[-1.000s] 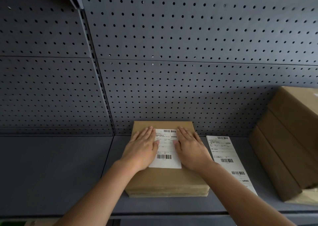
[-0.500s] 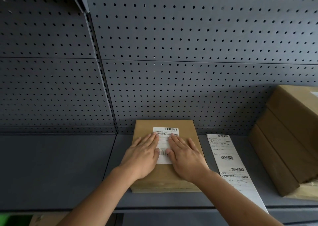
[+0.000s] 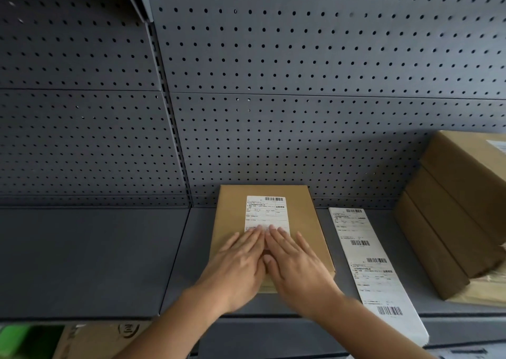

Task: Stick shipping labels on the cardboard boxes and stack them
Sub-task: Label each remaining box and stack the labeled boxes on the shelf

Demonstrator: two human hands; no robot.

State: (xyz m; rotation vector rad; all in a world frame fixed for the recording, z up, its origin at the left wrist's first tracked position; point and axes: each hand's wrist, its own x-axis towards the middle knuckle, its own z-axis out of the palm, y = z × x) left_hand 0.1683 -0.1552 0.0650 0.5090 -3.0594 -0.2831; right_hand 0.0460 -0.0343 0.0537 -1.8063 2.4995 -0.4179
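Note:
A flat cardboard box lies on the grey shelf against the pegboard. A white shipping label with a barcode sits on its top face. My left hand and my right hand lie flat side by side on the near half of the box, fingers spread, fingertips covering the label's lower edge. Neither hand holds anything. A long strip of further labels lies on the shelf right of the box. A stack of three cardboard boxes stands at the far right.
The grey pegboard wall rises directly behind the box. An upper shelf bracket juts out at top left. Below the shelf's front edge a printed cardboard carton and something green show.
Both hands have slid toward me down the label, from its sides to its lower end, and come together. More of the label's upper part is uncovered.

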